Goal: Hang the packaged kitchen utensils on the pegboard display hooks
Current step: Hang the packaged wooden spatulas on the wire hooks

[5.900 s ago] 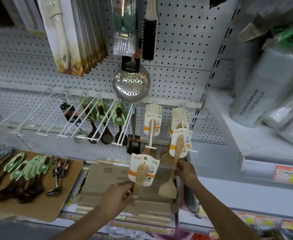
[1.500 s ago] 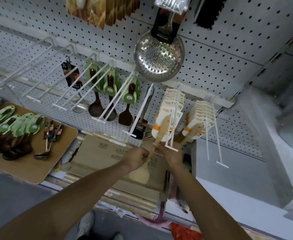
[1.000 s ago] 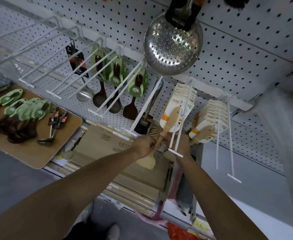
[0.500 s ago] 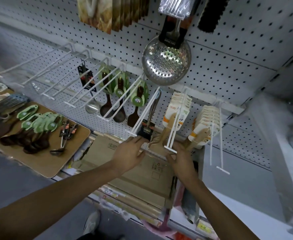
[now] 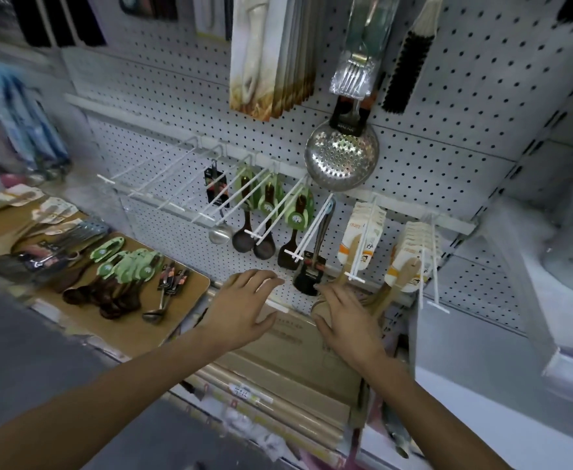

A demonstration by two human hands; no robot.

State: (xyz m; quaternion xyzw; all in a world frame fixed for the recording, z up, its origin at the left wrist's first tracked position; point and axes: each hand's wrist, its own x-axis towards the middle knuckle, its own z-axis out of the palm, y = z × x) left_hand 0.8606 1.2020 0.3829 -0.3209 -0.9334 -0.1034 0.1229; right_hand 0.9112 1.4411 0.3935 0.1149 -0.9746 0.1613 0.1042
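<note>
Bare and holding nothing, both hands are hovering before the pegboard (image 5: 447, 96): the left hand (image 5: 244, 307) with fingers spread, the right hand (image 5: 342, 317) relaxed, just below hung wooden spatulas (image 5: 359, 239). Packaged spoons (image 5: 125, 269) are lying on a tray (image 5: 183, 317) to the left, well apart, handles pointing up-right toward the empty hooks (image 5: 149, 178). Likely the nearer left hand is reaching there next.
</note>
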